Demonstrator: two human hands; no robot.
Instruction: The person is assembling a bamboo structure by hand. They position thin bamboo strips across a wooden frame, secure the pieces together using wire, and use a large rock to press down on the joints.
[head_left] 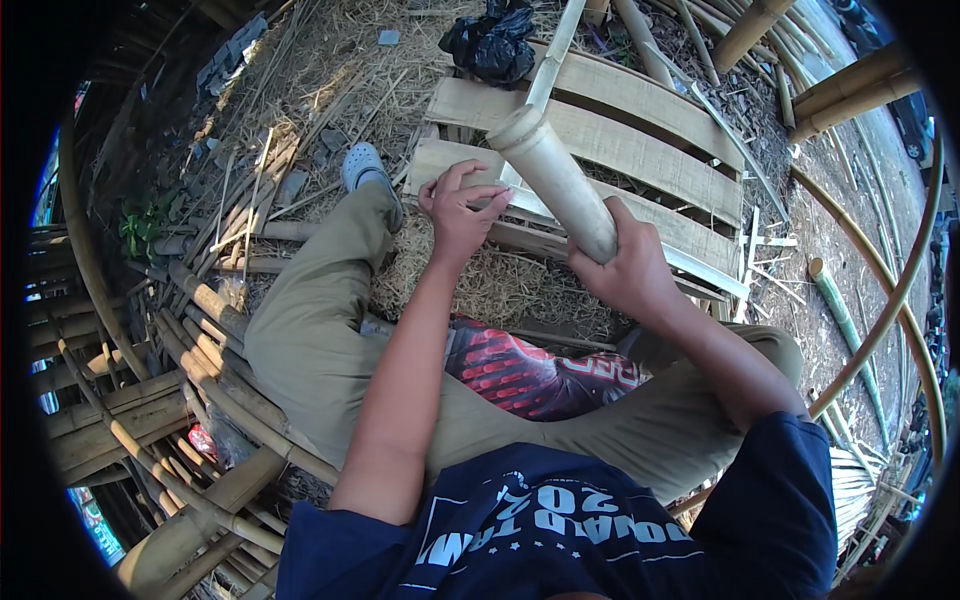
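Note:
My right hand (630,262) grips a thick, pale bamboo tube (560,185) near its lower end. The tube tilts up and to the left, over a low platform of wooden slats (640,140). My left hand (465,205) holds its fingers bent and apart at the platform's near left corner. Beside its fingertips is the end of a pale split strip (530,206), which runs right along the slats and passes behind the tube. Another light bamboo strip (556,58) reaches away from behind the tube's far end; where it ends is hidden.
A black plastic bag (490,45) sits at the platform's far edge. Bamboo poles (225,310) are piled at left, and a green pole (848,335) lies at right near curved bamboo (905,300). A printed red and black sack (530,375) lies between my legs. Straw shavings (480,285) cover the ground.

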